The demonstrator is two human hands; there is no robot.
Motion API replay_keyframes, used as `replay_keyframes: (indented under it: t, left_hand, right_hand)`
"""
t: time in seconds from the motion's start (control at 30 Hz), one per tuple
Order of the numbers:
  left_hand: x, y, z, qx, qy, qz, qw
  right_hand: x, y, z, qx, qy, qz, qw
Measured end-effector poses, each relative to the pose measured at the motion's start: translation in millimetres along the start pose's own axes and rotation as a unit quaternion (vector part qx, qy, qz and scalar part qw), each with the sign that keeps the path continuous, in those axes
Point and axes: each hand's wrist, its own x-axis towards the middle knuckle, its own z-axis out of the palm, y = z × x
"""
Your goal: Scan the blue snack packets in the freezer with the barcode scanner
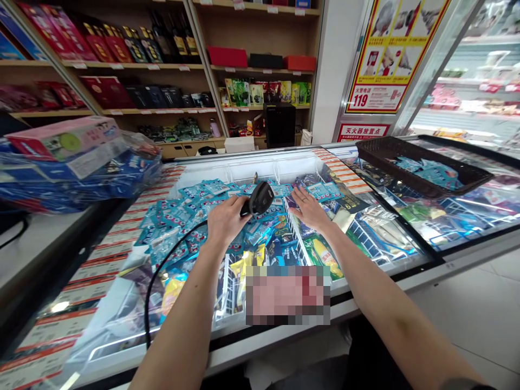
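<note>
My left hand (227, 218) is closed around the handle of a black barcode scanner (262, 198), its head tilted toward the right. A black cable (156, 271) runs from it down past my forearm. My right hand (307, 208) is stretched out flat, fingers apart, over the packets at the freezer's middle; whether it presses on them I cannot tell. Many light-blue packets (173, 214) lie heaped under and around both hands. Yellow packets (244, 265) and a corn-pictured bag (325, 253) show nearer to me, between white wire dividers (298, 238).
Plastic-wrapped blue boxes (81, 179) with a pink box (65, 138) on top stand at the left. A dark brown basket (471, 181) holding blue packets rests on the freezer at the right. A pixelated pinkish patch (288, 295) covers the near edge. Stocked shelves (134, 66) stand behind.
</note>
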Motion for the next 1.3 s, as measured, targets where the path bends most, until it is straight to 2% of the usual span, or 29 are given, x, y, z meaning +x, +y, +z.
replay_keyframes:
  t: [0.13,0.5,0.7,0.97,1.2,1.3]
  left_hand:
    - [-1.0,1.4,1.2,0.005,-0.001,0.017,1.000]
    - [-1.4,0.2,1.5,-0.004,0.005,0.023,1.000]
    - [-1.4,2.1,-2.2,-0.008,0.001,0.023,1.000]
    - [-1.5,3.0,-2.3,0.002,-0.011,0.039,0.999]
    - [-1.3,3.6,-3.1,0.009,-0.022,0.045,0.999]
    - [-1.5,4.1,-2.9,0.011,-0.023,0.046,0.999]
  right_hand:
    - [-0.3,0.5,-0.6,0.025,-0.012,-0.011,1.000]
    - [-3.1,-2.6,-8.7,0.023,0.066,-0.001,0.998]
    - [-5.1,-0.3,-6.8,0.036,0.139,0.023,0.989]
    - [-1.3,3.5,-1.3,-0.002,0.061,0.044,0.997]
    - [0.5,8.7,1.5,0.030,0.053,0.084,0.995]
    - [1.0,11.3,2.2,0.068,0.074,0.136,0.986]
